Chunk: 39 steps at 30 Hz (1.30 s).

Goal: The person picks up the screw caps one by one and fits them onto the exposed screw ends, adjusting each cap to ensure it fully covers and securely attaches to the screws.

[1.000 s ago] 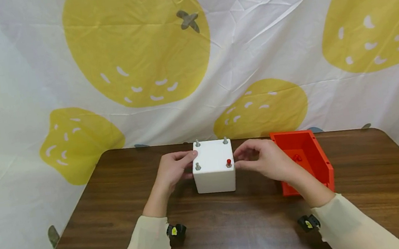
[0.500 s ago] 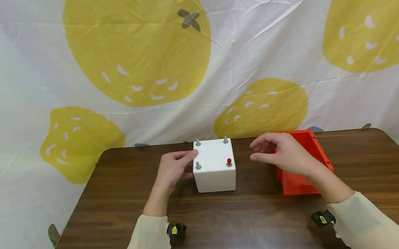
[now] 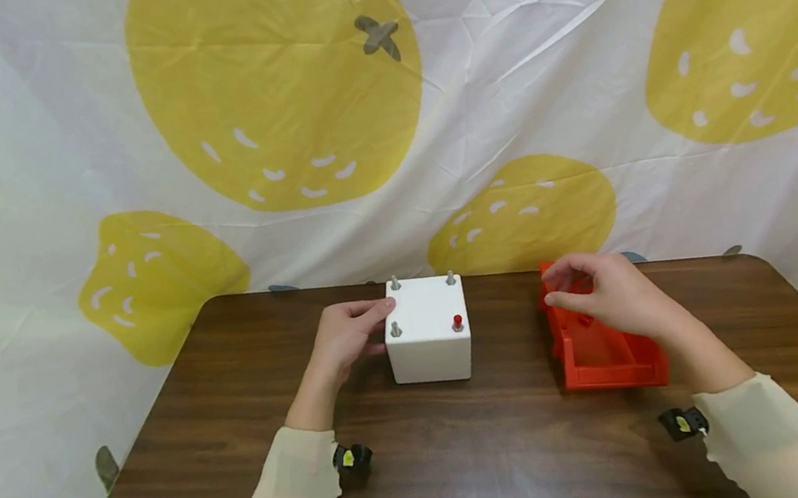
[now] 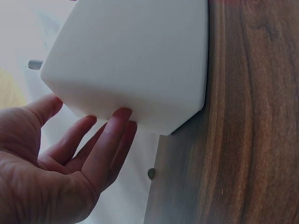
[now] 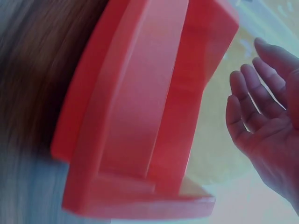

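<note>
A white box (image 3: 425, 321) stands on the table with metal threaded studs, one at each top corner. A small red cap (image 3: 457, 320) sits on the near right stud (image 3: 458, 328). My left hand (image 3: 350, 335) rests against the box's left side, thumb at the top edge; in the left wrist view its long fingers (image 4: 103, 147) touch the side face. My right hand (image 3: 612, 292) hovers over the red bin (image 3: 605, 376), fingers loosely bent, and in the right wrist view nothing shows in it. Inside the bin lies a small red piece (image 3: 586, 321), partly hidden by the hand.
The dark wooden table (image 3: 473, 466) carries the box and, to its right, the bin. Behind the table hangs a white cloth (image 3: 337, 240) printed with yellow fruit.
My right hand has moved right, from beside the box's near right corner to above the red bin. The left hand and the box have stayed in place.
</note>
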Each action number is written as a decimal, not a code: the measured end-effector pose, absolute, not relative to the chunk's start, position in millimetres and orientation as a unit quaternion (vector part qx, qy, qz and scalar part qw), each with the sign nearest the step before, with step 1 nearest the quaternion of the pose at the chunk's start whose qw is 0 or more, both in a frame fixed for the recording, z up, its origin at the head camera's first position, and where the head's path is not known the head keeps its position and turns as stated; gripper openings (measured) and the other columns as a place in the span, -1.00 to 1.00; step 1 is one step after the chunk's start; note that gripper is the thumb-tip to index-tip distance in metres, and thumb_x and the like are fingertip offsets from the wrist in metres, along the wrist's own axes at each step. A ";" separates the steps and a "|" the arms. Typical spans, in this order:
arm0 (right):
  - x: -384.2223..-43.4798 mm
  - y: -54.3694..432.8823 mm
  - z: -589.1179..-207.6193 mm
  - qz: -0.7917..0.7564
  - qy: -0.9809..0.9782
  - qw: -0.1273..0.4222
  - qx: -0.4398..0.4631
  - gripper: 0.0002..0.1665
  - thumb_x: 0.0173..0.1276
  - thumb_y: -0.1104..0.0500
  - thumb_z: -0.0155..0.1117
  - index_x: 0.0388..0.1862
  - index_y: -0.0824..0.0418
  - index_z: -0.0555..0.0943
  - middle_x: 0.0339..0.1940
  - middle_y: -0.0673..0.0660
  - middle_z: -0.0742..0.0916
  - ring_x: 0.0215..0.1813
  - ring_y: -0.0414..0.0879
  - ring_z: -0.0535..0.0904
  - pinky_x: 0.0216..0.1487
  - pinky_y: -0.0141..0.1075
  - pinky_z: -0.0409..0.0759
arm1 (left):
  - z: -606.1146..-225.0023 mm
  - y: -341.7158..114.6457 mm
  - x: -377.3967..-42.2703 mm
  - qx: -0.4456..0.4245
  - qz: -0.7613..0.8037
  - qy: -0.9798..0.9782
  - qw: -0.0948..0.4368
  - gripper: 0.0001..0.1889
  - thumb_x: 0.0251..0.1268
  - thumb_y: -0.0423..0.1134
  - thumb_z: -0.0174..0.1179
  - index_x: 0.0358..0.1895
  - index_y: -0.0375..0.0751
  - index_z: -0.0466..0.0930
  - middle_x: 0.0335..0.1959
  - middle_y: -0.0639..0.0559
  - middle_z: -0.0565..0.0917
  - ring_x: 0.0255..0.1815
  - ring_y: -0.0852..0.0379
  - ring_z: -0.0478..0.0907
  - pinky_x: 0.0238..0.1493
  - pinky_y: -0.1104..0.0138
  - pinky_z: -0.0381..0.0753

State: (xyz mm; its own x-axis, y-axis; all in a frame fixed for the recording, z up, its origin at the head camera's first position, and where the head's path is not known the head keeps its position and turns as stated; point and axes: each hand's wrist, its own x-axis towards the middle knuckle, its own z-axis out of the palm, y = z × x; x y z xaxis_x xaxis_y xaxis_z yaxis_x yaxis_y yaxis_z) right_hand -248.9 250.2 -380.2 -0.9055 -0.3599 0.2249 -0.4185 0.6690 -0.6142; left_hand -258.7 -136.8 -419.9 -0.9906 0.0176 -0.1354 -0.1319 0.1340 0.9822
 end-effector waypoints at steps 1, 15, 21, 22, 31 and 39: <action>-249.4 252.4 -379.9 0.333 -0.917 0.045 0.215 -0.70 0.39 0.17 0.57 0.04 0.21 0.74 -0.23 0.05 0.75 -0.34 -0.02 0.65 -0.36 -0.26 0.69 | -419.4 -136.7 -258.6 -0.038 0.657 0.751 0.057 -0.55 0.45 -0.02 0.44 0.17 -0.31 0.76 0.13 -0.17 0.74 0.00 -0.03 0.76 -0.09 0.07 0.83; -256.9 268.8 -384.4 0.218 -0.953 0.021 0.210 -0.68 0.38 0.22 0.55 0.04 0.33 0.74 -0.15 0.12 0.79 -0.15 0.02 0.65 -0.06 0.01 0.68 | -421.9 -136.1 -259.7 -0.035 0.663 0.745 0.059 -0.56 0.44 -0.05 0.44 0.16 -0.34 0.76 0.12 -0.19 0.75 0.03 -0.08 0.76 -0.13 0.10 0.84; -260.3 271.7 -389.6 0.182 -0.956 0.024 0.229 -0.70 0.33 0.28 0.55 0.00 0.36 0.74 -0.11 0.20 0.80 -0.06 0.15 0.69 0.06 0.16 0.68 | -421.0 -136.1 -259.3 -0.035 0.659 0.750 0.057 -0.55 0.44 -0.03 0.44 0.17 -0.32 0.76 0.13 -0.18 0.74 0.04 -0.07 0.76 -0.12 0.10 0.84; -260.9 271.7 -390.4 0.176 -0.956 0.025 0.234 -0.70 0.32 0.29 0.55 -0.01 0.37 0.74 -0.12 0.21 0.80 -0.05 0.17 0.69 0.07 0.17 0.68 | -421.3 -136.3 -259.5 -0.035 0.658 0.750 0.057 -0.55 0.44 -0.03 0.44 0.17 -0.32 0.76 0.13 -0.18 0.74 0.04 -0.06 0.76 -0.12 0.11 0.84; -262.5 267.9 -396.4 0.118 -0.966 -0.002 0.228 -0.78 0.30 0.36 0.50 -0.08 0.37 0.73 -0.23 0.16 0.79 -0.17 0.08 0.69 0.02 0.15 0.74 | -421.1 -135.8 -258.8 -0.036 0.662 0.747 0.055 -0.56 0.45 -0.04 0.44 0.16 -0.33 0.76 0.12 -0.19 0.74 0.03 -0.08 0.76 -0.18 0.16 0.84; -263.7 265.7 -399.2 0.084 -0.974 -0.029 0.210 -0.83 0.32 0.33 0.50 -0.14 0.31 0.72 -0.31 0.11 0.76 -0.28 0.01 0.65 -0.06 0.11 0.76 | -420.4 -136.5 -257.4 -0.037 0.654 0.754 0.055 -0.56 0.44 -0.01 0.44 0.16 -0.28 0.78 0.11 -0.16 0.75 0.04 -0.08 0.76 -0.17 0.15 0.84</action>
State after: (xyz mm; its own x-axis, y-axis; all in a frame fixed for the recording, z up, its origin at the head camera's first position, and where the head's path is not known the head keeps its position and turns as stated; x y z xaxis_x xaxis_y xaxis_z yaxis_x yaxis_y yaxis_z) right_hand -263.7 265.7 -399.2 -0.9098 -0.4145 -0.0209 -0.4049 0.8975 -0.1750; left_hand -257.4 -136.5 -420.4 -0.9912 0.0167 -0.1316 -0.1279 0.1422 0.9815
